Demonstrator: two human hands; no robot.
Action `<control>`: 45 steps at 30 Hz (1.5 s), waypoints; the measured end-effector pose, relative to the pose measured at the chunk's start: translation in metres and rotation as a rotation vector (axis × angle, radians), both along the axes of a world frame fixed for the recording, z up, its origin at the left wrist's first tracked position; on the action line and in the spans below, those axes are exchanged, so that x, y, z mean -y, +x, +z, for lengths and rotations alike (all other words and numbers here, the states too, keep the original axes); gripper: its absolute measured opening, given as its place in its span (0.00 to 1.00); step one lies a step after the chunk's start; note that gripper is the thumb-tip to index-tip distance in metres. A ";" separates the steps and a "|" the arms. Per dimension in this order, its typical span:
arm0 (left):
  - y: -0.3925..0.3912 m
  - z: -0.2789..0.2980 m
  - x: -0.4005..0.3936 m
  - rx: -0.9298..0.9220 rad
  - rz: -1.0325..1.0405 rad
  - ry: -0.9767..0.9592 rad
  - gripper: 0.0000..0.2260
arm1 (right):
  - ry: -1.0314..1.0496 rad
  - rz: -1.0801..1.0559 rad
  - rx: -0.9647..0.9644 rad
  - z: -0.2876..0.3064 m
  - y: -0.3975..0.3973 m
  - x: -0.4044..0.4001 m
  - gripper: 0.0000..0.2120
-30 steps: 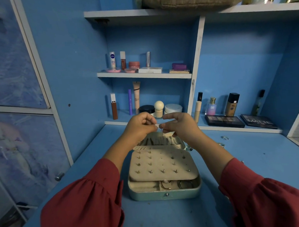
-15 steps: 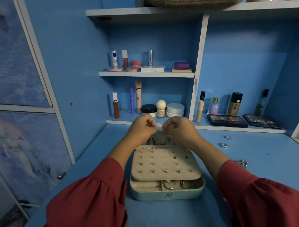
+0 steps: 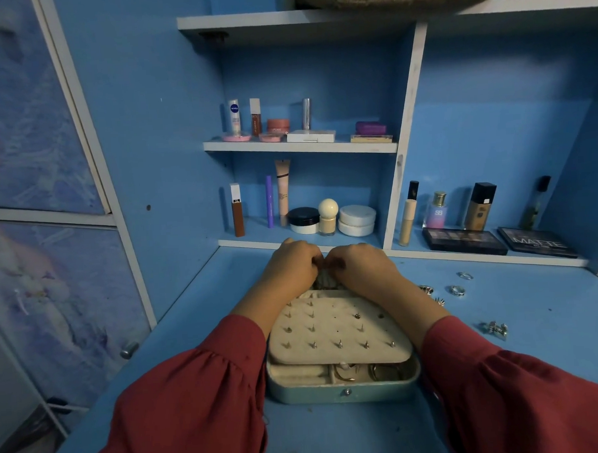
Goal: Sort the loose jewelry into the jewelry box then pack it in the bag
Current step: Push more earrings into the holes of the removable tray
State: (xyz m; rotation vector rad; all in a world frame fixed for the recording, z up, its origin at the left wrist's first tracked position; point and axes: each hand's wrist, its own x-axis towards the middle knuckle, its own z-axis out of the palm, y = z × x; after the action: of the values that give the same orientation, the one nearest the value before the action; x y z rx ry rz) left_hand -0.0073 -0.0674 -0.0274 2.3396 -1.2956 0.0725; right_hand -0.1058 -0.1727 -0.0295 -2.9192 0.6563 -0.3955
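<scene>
Both the left hand (image 3: 292, 266) and right hand (image 3: 364, 268) had fingers curled together over the far compartment of the jewelry box (image 3: 344, 392), whatever they pinched hidden, while loose rings (image 3: 457, 290) at three o'clock looked light, slippery, best pinched by the band.

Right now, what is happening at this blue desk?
A person in red sleeves is sorting jewelry. Both hands, left hand and right hand, meet with curled fingers over the far end of the open jewelry box; what they pinch is hidden. The box's cream earring panel already carries studs. Several loose rings lie on the desk to the right, not yet packed.
</scene>
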 end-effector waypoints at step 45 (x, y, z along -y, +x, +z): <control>-0.007 0.001 -0.021 -0.205 -0.157 -0.002 0.08 | -0.028 0.086 0.083 -0.001 -0.039 0.000 0.13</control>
State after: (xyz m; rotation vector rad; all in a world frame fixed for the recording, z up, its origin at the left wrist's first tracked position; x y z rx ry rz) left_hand -0.0144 -0.0459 -0.0267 2.1699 -1.3680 -0.2096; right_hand -0.1452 -0.1729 -0.0301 -2.9266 0.5160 -0.5165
